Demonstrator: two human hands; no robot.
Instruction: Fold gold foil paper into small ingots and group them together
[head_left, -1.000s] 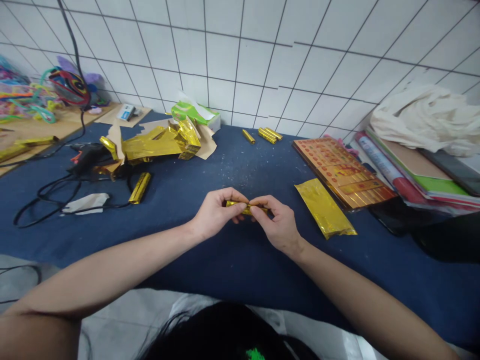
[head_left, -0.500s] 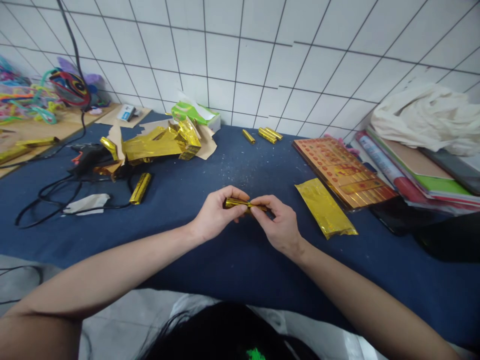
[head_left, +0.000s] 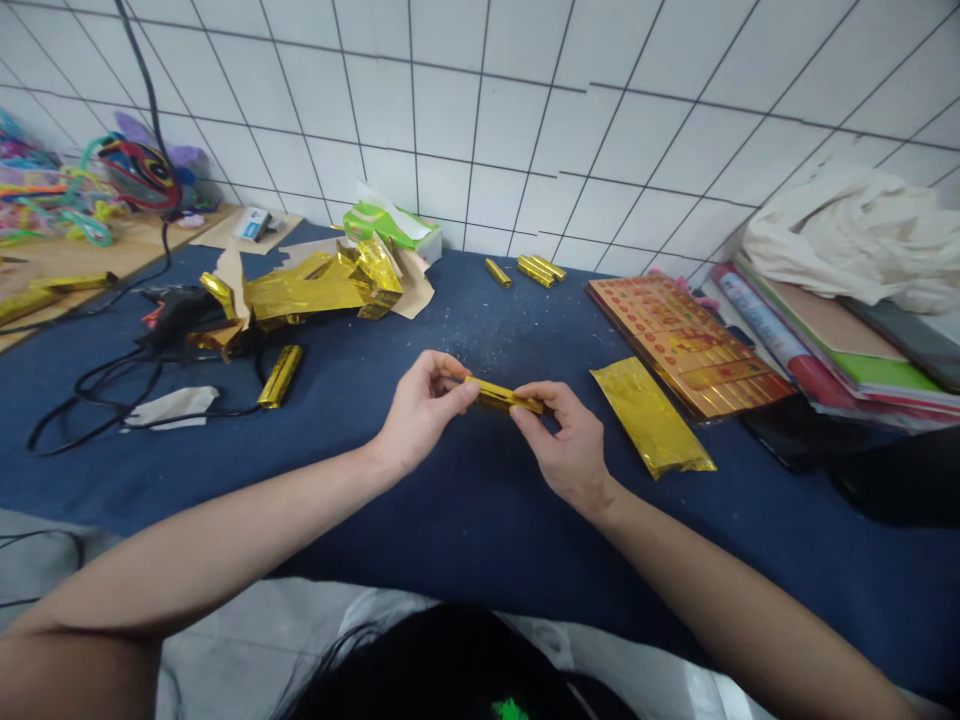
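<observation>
Between my two hands is a rolled tube of gold foil paper (head_left: 496, 393), held lengthwise above the blue cloth. My left hand (head_left: 426, 405) pinches its left end with thumb and fingers. The right end is gripped by my right hand (head_left: 564, 436), thumb in front and fingers behind. To the right lies a flat gold foil sheet (head_left: 651, 415), close to my right hand. A finished-looking gold roll (head_left: 280, 377) rests on the cloth left of my left hand.
Several small gold rolls (head_left: 535, 270) lie near the tiled wall. Crumpled gold foil (head_left: 307, 290) sits by a black glue gun (head_left: 180, 318) with a looping cable. A green tissue box (head_left: 397, 228) is behind. At right are a gold-and-red printed stack (head_left: 690, 345) and folders (head_left: 862, 350).
My hands have moved apart along the gold foil roll, baring its middle. My left hand has risen slightly, and the roll now slants down to the right.
</observation>
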